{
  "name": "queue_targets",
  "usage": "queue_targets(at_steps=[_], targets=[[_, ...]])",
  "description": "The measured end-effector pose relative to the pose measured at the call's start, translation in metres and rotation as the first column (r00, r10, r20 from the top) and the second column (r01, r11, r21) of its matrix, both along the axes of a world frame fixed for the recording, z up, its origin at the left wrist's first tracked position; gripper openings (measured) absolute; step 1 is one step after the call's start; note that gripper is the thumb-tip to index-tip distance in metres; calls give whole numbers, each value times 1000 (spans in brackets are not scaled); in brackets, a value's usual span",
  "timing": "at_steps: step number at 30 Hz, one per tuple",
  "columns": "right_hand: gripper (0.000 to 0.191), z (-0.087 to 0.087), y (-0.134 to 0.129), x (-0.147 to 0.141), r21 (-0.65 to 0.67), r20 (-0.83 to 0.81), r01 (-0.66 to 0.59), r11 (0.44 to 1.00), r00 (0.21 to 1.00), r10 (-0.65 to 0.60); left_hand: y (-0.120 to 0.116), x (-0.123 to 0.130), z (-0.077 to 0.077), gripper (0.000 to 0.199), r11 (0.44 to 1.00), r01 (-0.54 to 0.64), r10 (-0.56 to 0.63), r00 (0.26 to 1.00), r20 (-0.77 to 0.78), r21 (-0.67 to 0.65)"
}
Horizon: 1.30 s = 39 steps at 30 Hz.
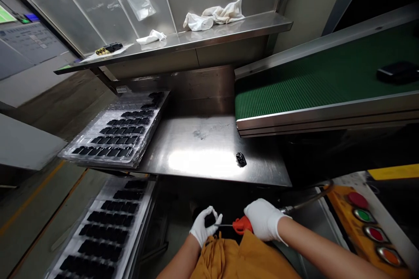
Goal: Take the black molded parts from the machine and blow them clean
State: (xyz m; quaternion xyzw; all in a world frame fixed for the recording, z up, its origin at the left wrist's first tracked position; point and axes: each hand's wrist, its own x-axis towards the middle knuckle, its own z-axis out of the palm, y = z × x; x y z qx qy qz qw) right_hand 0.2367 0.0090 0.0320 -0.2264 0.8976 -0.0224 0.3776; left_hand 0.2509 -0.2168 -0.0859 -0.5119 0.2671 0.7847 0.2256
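My right hand (262,219), in a white glove, grips a red-orange air blow gun (241,225). Its thin metal nozzle points left at my left hand (204,225), also white-gloved. The left fingers curl round toward the thumb over something dark, which I cannot make out against the dark background. On the steel table (203,139) ahead lies a small black plastic part (241,159), near the front edge and apart from both hands.
Clear trays (140,150) of black parts sit at the table's left; more stacked trays (73,237) stand lower left. A green conveyor belt (294,83) slopes down from the right, carrying a black part (397,72). A control box (347,222) is at lower right. White cloths (214,16) lie on the shelf (262,26).
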Motion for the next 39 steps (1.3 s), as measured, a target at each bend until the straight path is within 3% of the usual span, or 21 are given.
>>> queue_targets(at_steps=[6,9,16,21,27,31,39], targets=[[26,-1,-1,0,77,3,-7,997,1000,7,-1,-1,1,14,999,-9,10,1000,-23,50],[28,-1,1,3,65,35,-41,997,999,39,-5,0,1,18,998,-39,40,999,-16,51],[37,1,-2,4,-50,-28,23,998,999,-25,0,-2,1,22,997,-65,65,998,14,33],[26,2,-3,3,27,-42,45,999,998,-44,3,-3,2,23,999,-51,51,999,-7,-10],[27,6,0,5,36,-26,37,999,999,-36,0,-1,8,26,997,-79,79,997,-26,-22],[33,9,-1,5,-32,-7,29,999,1000,-29,0,0,9,24,996,-89,89,996,-17,-4],[28,1,-2,7,0,-28,-16,1000,999,16,1,-1,11,21,989,-146,147,989,-12,26]])
